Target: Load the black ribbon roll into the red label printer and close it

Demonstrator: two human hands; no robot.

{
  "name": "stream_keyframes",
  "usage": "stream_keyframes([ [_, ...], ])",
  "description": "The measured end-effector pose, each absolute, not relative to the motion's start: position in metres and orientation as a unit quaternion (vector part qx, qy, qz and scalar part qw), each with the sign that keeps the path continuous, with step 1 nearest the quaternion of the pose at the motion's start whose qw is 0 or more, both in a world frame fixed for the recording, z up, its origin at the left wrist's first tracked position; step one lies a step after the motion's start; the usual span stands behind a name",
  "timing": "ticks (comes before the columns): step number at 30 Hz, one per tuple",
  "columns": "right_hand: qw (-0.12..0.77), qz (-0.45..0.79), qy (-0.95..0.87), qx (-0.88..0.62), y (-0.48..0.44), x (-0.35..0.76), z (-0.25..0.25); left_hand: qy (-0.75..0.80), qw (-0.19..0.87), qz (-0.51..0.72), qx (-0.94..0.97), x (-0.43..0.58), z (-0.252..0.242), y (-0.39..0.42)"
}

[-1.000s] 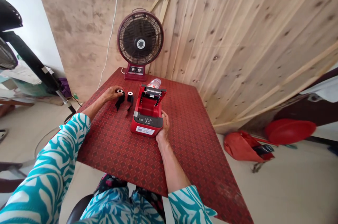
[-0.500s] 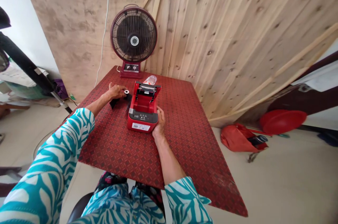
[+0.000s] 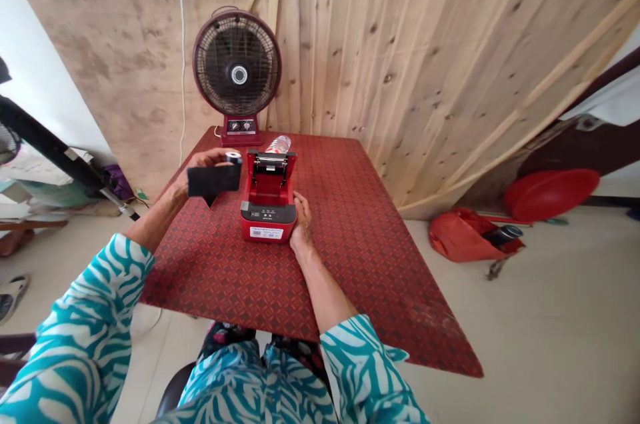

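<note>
A red and black label printer [image 3: 269, 224] stands on the table with its lid tipped up and its red inner bay exposed. My right hand [image 3: 302, 223] is wrapped against the printer's right side. To the left of the printer, my left hand [image 3: 206, 159] grips a small paper roll [image 3: 233, 157] with a pale core, held above the table. A wide black strip [image 3: 214, 181] hangs off the roll and covers some of my left fingers. Inside the bay I can make out no roll.
A dark red table fan [image 3: 239, 74] stands at the table's back. A clear plastic bottle [image 3: 280, 144] lies behind the printer. Patterned red cloth [image 3: 360, 264] covers the table. Wooden boards [image 3: 380, 44] lean behind it. An orange bag [image 3: 457, 237] sits on the floor at right.
My left hand has lifted the roll off the table, with its black strip now spread in view. My right hand stays on the printer. The head view has shifted slightly.
</note>
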State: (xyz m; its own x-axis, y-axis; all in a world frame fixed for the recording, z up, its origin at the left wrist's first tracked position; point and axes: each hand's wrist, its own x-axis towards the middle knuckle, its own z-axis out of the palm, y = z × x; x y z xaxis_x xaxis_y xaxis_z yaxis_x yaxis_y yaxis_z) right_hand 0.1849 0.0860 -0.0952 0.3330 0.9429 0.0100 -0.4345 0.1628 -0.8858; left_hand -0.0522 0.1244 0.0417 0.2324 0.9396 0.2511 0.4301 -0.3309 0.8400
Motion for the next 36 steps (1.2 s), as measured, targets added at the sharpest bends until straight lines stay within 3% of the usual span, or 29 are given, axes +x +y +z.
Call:
stream_keyframes([
  [4,0.695,0.472,-0.326,-0.432,0.088,0.186,-0.095,0.431,0.361,0.308,0.767,-0.009,0.042,0.11],
  [12,0.703,0.453,-0.349,-0.422,0.091,0.185,-0.101,0.521,0.112,0.098,0.841,0.035,0.046,0.122],
  [16,0.704,0.455,-0.353,-0.415,0.092,0.184,-0.103,0.55,0.047,-0.004,0.834,0.047,0.055,0.118],
  [27,0.705,0.453,-0.35,-0.418,0.092,0.184,-0.101,0.489,0.048,-0.129,0.861,0.057,0.051,0.133],
  [36,0.703,0.455,-0.351,-0.418,0.093,0.184,-0.103,0.481,0.051,-0.129,0.865,0.061,0.035,0.146],
])
